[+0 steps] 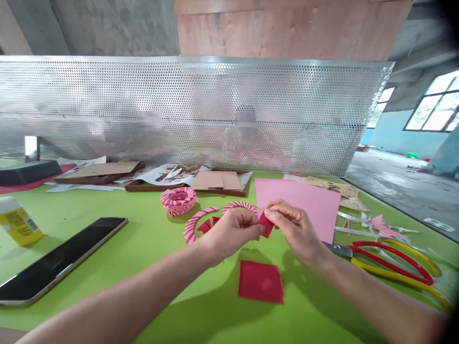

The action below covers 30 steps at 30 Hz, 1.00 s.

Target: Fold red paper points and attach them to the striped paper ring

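Left hand [233, 232] and right hand [292, 234] pinch side by side, fingers [281, 214] curled, bare forearms [118, 291] angling in from below.

Lime-green tabletop [118, 291], lower frame, with a plain pink paper sheet [301, 203] at centre right, a red paper square [261, 282] below it, a red paper piece [266, 224] at centre, pink-and-white striped paper rings [178, 201] at centre left, and red-and-yellow scissor handles [390, 251] at right.

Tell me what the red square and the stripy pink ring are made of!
The red square looks like thin, matte coloured paper: it lies flat with sharp cut edges. The stripy pink ring seems to be folded pink and white paper, since small ridges show along it, though it could be thin card.
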{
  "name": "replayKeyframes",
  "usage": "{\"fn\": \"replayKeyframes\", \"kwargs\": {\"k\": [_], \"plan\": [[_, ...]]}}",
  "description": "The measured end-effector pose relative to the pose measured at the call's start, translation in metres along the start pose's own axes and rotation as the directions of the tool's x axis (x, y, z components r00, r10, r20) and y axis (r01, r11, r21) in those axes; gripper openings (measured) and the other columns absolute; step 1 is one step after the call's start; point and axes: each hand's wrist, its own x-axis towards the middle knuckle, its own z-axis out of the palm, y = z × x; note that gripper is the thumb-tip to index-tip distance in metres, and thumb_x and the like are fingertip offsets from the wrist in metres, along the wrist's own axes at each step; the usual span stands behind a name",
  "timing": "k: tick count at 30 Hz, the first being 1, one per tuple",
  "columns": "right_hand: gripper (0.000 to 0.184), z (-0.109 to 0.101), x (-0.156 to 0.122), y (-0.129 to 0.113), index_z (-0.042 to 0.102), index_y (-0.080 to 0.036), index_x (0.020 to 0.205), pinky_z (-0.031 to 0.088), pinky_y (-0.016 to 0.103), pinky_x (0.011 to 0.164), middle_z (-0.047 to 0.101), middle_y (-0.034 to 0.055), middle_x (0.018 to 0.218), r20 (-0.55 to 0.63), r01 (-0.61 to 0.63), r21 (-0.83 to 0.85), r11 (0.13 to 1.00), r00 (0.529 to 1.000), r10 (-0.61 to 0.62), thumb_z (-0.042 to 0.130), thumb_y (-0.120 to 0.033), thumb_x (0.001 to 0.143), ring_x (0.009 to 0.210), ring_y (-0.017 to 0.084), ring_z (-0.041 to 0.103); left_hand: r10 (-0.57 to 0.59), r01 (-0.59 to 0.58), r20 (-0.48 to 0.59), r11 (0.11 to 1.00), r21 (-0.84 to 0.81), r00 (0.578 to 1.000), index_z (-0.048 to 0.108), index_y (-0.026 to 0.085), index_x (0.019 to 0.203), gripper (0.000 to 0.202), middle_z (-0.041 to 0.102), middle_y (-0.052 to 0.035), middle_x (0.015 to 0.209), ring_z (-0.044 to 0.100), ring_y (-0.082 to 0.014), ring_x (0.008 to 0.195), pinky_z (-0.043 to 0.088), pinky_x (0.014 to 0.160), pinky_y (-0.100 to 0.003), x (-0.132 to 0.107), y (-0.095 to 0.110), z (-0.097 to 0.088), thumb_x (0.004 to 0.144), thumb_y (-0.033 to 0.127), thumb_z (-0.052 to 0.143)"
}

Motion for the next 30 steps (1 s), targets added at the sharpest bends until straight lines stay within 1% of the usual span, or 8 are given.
{"fn": "replayKeyframes", "kwargs": {"k": [2,5,8,11,15,18,25,30], "plan": [[0.024,-0.003,0.002,0.006,0.059,-0.017,0.064,0.041,0.025,0.061,0.055,0.0012,0.072,-0.022,-0.018,-0.005,1.000,1.000,0.018,0.047,-0.029,0.082,0.071,0.015,0.052,-0.036,0.034,-0.038,0.998,-0.051,0.999,0.054,0.013,0.057,0.018,0.042,0.0052,0.050,0.034,-0.0066,0.047,0.024,0.044,-0.020,0.001,-0.004,0.001,0.071,0.023,0.054],[0.024,-0.006,0.002,0.013,0.060,-0.018,0.083,0.041,0.024,0.056,0.056,0.0007,0.068,-0.047,-0.042,-0.007,0.999,0.998,0.042,0.042,-0.033,0.085,0.066,0.014,0.052,-0.068,0.050,-0.123,0.988,-0.145,0.990,0.053,0.013,0.059,0.019,0.047,0.0030,0.054,0.039,-0.0079,0.050,0.029,0.049,-0.020,0.002,-0.015,0.001,0.073,0.027,0.053],[0.022,-0.004,-0.005,0.016,0.055,-0.020,0.098,0.044,0.024,0.058,0.057,0.0020,0.078,-0.040,-0.047,-0.019,0.999,0.998,0.046,0.043,-0.032,0.085,0.069,0.014,0.054,-0.088,0.058,-0.173,0.984,-0.171,0.981,0.053,0.014,0.062,0.022,0.047,0.0026,0.055,0.038,-0.0081,0.049,0.029,0.048,-0.021,0.001,-0.028,0.000,0.074,0.032,0.053],[0.026,-0.002,-0.014,0.017,0.050,-0.022,0.109,0.045,0.026,0.064,0.054,0.0041,0.091,0.002,0.036,-0.119,0.992,0.999,-0.036,0.047,-0.026,0.084,0.078,0.015,0.053,-0.044,0.028,-0.215,0.997,-0.077,0.976,0.052,0.014,0.060,0.023,0.044,0.0033,0.054,0.036,-0.0082,0.049,0.027,0.047,-0.021,-0.002,-0.035,0.000,0.074,0.033,0.053],[0.029,-0.002,-0.021,0.022,0.052,-0.023,0.111,0.046,0.026,0.068,0.051,0.0046,0.098,0.028,0.206,-0.225,0.952,0.978,-0.205,0.048,-0.017,0.082,0.076,0.014,0.052,0.096,-0.068,-0.241,0.990,0.124,0.966,0.055,0.014,0.058,0.022,0.044,0.0029,0.054,0.036,-0.0093,0.053,0.028,0.050,-0.021,-0.005,-0.036,0.003,0.076,0.026,0.052],[0.031,-0.002,-0.021,0.026,0.054,-0.023,0.109,0.046,0.025,0.067,0.051,0.0043,0.095,0.039,0.296,-0.264,0.918,0.954,-0.297,0.049,-0.011,0.081,0.077,0.013,0.053,0.136,-0.096,-0.240,0.980,0.172,0.961,0.059,0.013,0.059,0.020,0.047,0.0022,0.054,0.038,-0.0098,0.055,0.030,0.052,-0.021,-0.005,-0.034,0.004,0.075,0.022,0.052],[0.034,-0.002,-0.023,0.026,0.057,-0.022,0.107,0.047,0.027,0.075,0.055,0.0048,0.096,0.036,0.437,-0.345,0.831,0.890,-0.454,0.052,-0.004,0.078,0.089,0.016,0.055,0.070,-0.066,-0.255,0.998,0.022,0.964,0.063,0.014,0.063,0.015,0.056,0.0016,0.057,0.044,-0.0087,0.054,0.034,0.051,-0.018,-0.006,-0.032,0.007,0.074,0.020,0.054],[0.041,-0.004,-0.023,0.027,0.055,-0.022,0.110,0.047,0.030,0.077,0.055,0.0055,0.099,0.062,0.487,-0.409,0.772,0.859,-0.509,0.053,-0.001,0.075,0.092,0.017,0.054,0.080,-0.076,-0.249,0.997,0.027,0.965,0.064,0.014,0.069,0.015,0.060,-0.0006,0.061,0.049,-0.0107,0.058,0.037,0.054,-0.019,-0.007,-0.032,0.008,0.075,0.020,0.052]]}}
